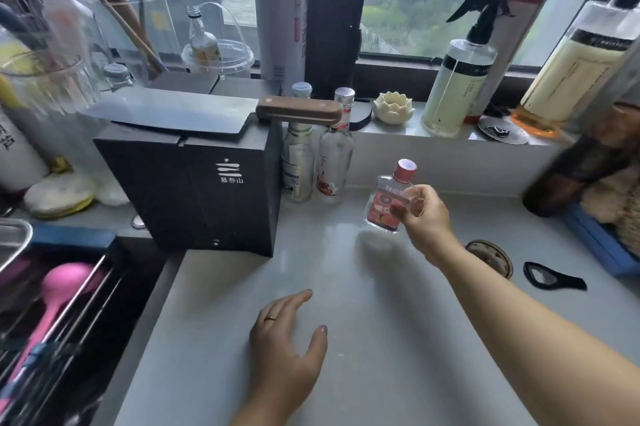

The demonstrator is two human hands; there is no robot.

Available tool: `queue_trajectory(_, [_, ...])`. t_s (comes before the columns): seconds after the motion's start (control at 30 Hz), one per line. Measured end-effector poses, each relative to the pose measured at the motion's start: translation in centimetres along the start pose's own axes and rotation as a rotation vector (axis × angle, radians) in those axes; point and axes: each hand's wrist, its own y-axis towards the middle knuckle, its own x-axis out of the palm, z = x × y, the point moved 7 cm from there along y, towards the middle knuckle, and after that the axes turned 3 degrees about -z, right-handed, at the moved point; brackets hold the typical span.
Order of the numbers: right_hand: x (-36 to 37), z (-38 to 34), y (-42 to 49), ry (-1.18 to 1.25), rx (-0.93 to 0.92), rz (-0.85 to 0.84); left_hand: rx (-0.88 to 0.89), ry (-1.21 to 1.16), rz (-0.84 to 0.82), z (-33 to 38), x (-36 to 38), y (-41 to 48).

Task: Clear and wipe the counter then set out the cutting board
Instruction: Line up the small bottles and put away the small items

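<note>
Clutter is seen along a pale grey kitchen counter set beneath a window. At far left, a pink plastic utensil is laid in a dark sink rack. Next to it, a black cardboard box with white lettering is stood on the counter, and a broad steel cleaver with a brown wooden handle is laid flat across its top, the handle jutting past the box's right edge. Two tall clear glass bottles are stood upright just beside the box, against the back wall.

In the foreground, the left hand is held low over the bare counter, palm down, its fingers relaxed and slightly spread, the thumb set apart; a ring is worn on one finger. Whether the counter is touched cannot be told.

Further right, a small flat clear bottle with a red cap and red label is held tilted above the counter, well clear of its surface. It is pinched at its lower side between thumb and curled fingers of the right hand.

On the windowsill behind, a white lotus-shaped dish and a pale spray bottle with a black trigger are lined up. Near the right forearm, a round metal drain cover is set into the counter, and a black bottle opener is laid just beside it.
</note>
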Motion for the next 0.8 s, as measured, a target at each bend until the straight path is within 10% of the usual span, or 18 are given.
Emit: queue_trajectory(0.8, [3.9,0.3,7.8,-0.084,0.005,0.039,-0.034,-0.013,0.061,-0.5,1.6,2.9])
